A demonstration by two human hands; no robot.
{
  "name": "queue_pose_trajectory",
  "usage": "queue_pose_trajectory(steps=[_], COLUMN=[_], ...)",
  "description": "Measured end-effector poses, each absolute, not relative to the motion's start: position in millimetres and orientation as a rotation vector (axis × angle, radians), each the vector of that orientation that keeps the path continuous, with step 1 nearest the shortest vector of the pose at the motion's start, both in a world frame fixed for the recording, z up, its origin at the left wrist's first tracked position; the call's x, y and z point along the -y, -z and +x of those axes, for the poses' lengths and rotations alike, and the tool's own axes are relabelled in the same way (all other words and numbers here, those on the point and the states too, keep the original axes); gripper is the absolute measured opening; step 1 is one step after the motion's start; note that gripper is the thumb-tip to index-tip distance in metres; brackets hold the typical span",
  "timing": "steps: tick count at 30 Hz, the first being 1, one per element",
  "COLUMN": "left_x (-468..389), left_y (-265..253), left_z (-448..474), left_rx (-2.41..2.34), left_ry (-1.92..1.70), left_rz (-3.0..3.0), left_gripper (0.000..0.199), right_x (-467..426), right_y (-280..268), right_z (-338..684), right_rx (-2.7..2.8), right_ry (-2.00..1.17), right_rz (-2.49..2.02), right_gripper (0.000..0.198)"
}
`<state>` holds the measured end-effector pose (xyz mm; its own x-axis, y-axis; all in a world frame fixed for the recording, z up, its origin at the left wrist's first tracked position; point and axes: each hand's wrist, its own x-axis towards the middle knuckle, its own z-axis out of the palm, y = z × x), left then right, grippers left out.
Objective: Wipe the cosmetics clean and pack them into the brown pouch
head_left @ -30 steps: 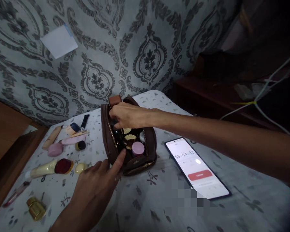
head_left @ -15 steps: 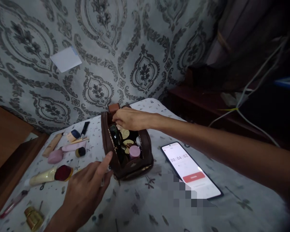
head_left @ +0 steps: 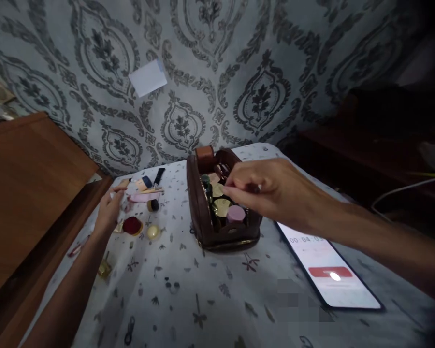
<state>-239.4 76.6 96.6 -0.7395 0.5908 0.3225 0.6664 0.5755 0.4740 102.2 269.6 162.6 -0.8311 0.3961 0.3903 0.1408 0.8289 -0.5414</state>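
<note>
My left hand [head_left: 108, 210] is among the cosmetics at the left of the bed. Its fingers are closed around something small and glinting that I cannot make out, beside a pink item partly hidden by the hand. My right hand [head_left: 263, 186] hovers over the open brown zip bag [head_left: 226, 239], thumb and forefinger drawn together, with nothing visible between them. Inside the bag lie gold round lids [head_left: 221, 208], a pink-lidded jar [head_left: 236, 214] and a dark green item [head_left: 205, 186].
Near my left hand lie a pink tube [head_left: 145, 197], a black-tipped tube [head_left: 158, 177], a dark red cap [head_left: 132, 225], a yellowish round item [head_left: 153, 232] and a gold bottle [head_left: 104, 268]. A phone showing a timer [head_left: 333, 270] lies right of the bag. A wooden board [head_left: 32, 193] borders the left.
My left hand has moved from beside the bag to the cosmetics at the left. My right hand has come up out of the bag toward its right side. The view has shifted left.
</note>
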Motion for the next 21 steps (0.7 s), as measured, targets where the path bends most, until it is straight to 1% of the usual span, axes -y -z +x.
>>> queue_pose_trajectory(steps=[3,5,10,13,17,21], left_x=[-81.3,-86.3,-94.0,-95.4,-99.0,-102.8], left_y=[-87.8,-79.3,-57.8,-51.2,-50.2,-51.1], left_z=[-270.0,-283.4,-302.5,-307.0,-309.5,-310.6], left_rx=[2.679,2.678,2.634,2.595,2.538,2.493], left_ry=[0.36,0.18,-0.119,-0.26,-0.376,-0.422], left_rz=[-1.237,-1.31,-1.47,-1.532,-1.587,-1.635], left_gripper=[0.044,0.041,0.037,0.04,0.047,0.045], right_x=[-253.7,-243.2,-213.0,-192.6,-168.1,-151.0], right_y=[-151.0,-145.1,-136.0,-126.9,-106.1,-82.9], right_z=[112.4,117.8,123.0,117.7,100.6,77.5], right_rx=[2.498,2.458,2.436,2.479,2.528,2.569], right_ry=[-0.766,-0.784,-0.878,-0.956,-1.076,-1.123], right_rz=[-0.251,-0.19,-0.168,-0.169,-0.174,-0.168], right_gripper=[0.03,0.026,0.028,0.027,0.027,0.024])
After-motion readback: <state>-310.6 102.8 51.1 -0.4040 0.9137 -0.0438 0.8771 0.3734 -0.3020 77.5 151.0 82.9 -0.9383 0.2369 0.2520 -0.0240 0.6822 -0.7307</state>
